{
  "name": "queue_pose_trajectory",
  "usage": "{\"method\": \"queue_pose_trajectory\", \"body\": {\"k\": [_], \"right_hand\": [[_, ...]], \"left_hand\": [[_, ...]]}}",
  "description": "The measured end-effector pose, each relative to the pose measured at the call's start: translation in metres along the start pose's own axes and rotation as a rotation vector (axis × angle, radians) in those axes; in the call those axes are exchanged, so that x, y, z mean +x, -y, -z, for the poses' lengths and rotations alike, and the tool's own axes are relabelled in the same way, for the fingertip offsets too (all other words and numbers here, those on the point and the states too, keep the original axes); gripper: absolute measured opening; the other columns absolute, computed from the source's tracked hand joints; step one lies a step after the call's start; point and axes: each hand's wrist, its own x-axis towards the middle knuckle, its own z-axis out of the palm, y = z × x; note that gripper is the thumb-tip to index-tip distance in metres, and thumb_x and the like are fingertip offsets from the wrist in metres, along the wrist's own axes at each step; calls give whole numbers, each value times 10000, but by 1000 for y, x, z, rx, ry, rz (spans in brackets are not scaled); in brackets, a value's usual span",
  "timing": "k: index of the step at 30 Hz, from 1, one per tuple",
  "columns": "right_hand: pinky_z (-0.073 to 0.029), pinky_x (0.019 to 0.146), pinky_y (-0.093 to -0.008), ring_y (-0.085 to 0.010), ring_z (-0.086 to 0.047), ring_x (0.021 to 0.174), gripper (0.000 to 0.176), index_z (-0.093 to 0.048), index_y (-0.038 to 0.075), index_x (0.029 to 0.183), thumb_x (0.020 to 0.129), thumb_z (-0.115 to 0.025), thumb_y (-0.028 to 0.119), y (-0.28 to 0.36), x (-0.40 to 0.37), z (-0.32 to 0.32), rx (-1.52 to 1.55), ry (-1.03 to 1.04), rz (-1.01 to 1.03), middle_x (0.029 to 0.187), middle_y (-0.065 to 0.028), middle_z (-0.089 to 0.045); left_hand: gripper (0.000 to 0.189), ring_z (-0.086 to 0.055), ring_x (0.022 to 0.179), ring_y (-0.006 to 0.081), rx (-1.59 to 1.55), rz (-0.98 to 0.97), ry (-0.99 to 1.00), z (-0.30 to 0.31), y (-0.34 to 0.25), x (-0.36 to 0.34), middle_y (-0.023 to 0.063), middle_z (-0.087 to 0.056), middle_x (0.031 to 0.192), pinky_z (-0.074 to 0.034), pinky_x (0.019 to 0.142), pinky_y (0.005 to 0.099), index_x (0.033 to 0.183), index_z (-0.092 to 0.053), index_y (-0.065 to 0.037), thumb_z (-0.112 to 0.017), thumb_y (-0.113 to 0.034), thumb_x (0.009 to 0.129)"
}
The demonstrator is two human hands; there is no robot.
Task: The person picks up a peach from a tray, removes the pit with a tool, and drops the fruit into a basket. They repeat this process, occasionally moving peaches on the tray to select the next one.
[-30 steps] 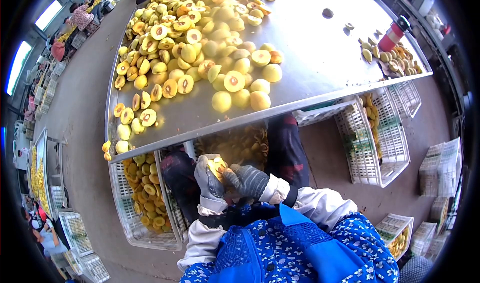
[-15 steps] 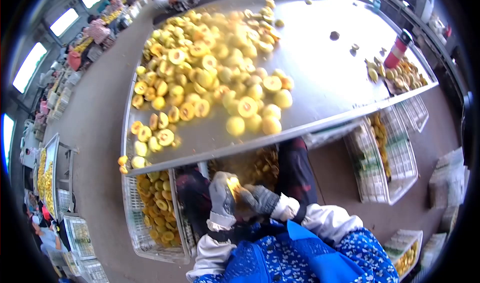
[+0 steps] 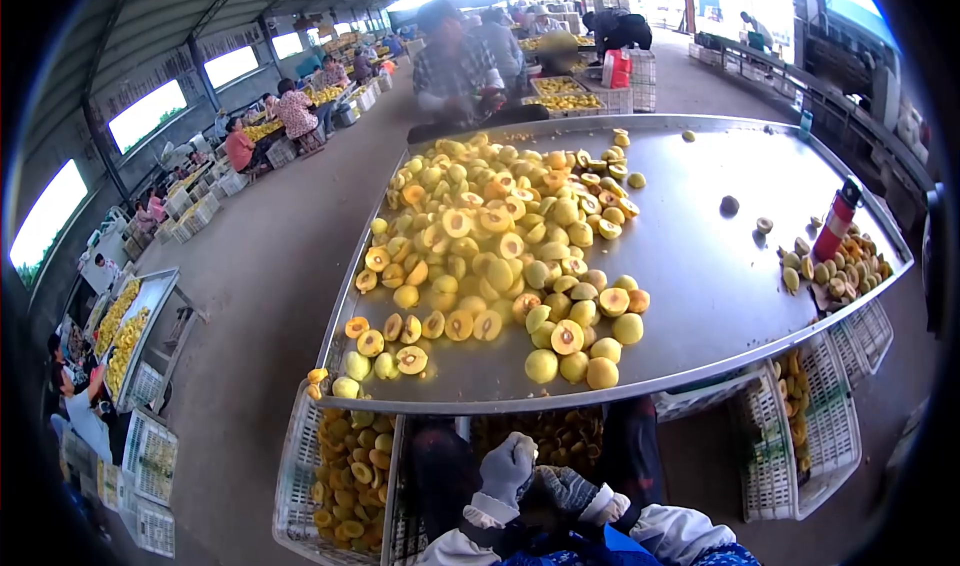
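Desk: steel desk (image 3: 730, 306) fills the middle | Fruit: heap of halved yellow peaches (image 3: 500, 236) on its left half | Right edge: red bottle (image 3: 838, 221) upright beside a small fruit pile (image 3: 845, 266) | Below: white crate (image 3: 345, 466) of peach halves, near left | Far: person (image 3: 455, 66) at the desk's far end

The left hand (image 3: 507, 466) wore a pale grey glove, the right hand (image 3: 562, 490) a darker grey knit one, each ending in a white cuff. White sleeves (image 3: 690, 528) met a blue top (image 3: 612, 548). The trousers (image 3: 440, 476) were dark.
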Motion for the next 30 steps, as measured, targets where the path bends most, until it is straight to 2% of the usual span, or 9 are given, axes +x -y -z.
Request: {"method": "queue_pose_trajectory", "body": {"k": [2,5,9,12,14,17,20,24,30], "right_hand": [[-481,764,-402,-323,-605,906,330,-592,32,1028,914,-488,324,48,2,15,349,-143,-332,970,-181,-631],[-481,757,-356,-221,-609,865,418,-601,54,1053,947,-408,409,83,2,33,412,-75,-333,926,-120,-644],[-495,697,-325,-220,-622,750,422,-597,79,1036,941,-417,449,94,6,30,773,-118,-702,756,-81,-628],[-485,679,-319,-211,-606,726,415,-589,85,1016,939,-418,455,107,4,40,917,-107,-663,737,-73,-613],[-478,667,-315,-206,-596,710,411,-584,89,1003,937,-418,459,113,1,45,943,-106,-651,725,-69,-604],[-468,649,-310,-197,-580,685,406,-577,95,983,935,-419,465,118,0,47,958,-103,-647,707,-62,-589],[-458,631,-304,-189,-564,661,402,-569,100,963,933,-419,472,121,1,47,963,-92,-640,688,-55,-575],[-444,606,-296,-178,-543,629,397,-559,108,936,930,-420,480,124,6,45,982,-94,-605,664,-45,-556],[-424,570,-285,-161,-512,580,394,-544,119,897,925,-421,492,126,21,44,1034,-61,-541,627,-31,-528]], "left_hand": [[189,-607,653,166,-261,32,122,-3,20,6,47,-646,715,-477,623,293,860,-617,-74,-471,-192,885],[179,-576,676,96,-506,0,377,5,17,16,21,-647,709,-462,649,252,862,-622,-60,-493,-180,887],[229,-592,663,143,-398,131,254,2,2,12,57,-639,746,-472,625,270,822,-637,-56,-518,-243,879],[202,-632,650,146,106,48,-95,-4,-32,-4,68,-648,712,-497,603,296,840,-653,-104,-647,-303,812],[284,-647,649,256,54,-63,-257,-17,-11,-7,83,-639,659,-507,603,328,825,-653,-131,-645,-414,798],[271,-645,650,273,-125,175,-140,-24,9,-8,90,-646,692,-509,592,341,822,-651,-122,-665,-391,787],[159,-601,632,111,28,35,-198,-15,-15,-11,71,-648,711,-492,621,243,831,-646,-71,-683,-222,794],[114,-607,635,107,-89,-271,-284,-18,-6,-9,72,-660,730,-498,621,241,848,-658,-64,-691,-139,770],[60,-576,591,70,-173,-292,-259,-18,-18,-13,42,-638,687,-476,563,221,828,-640,-56,-668,-85,784]]}}
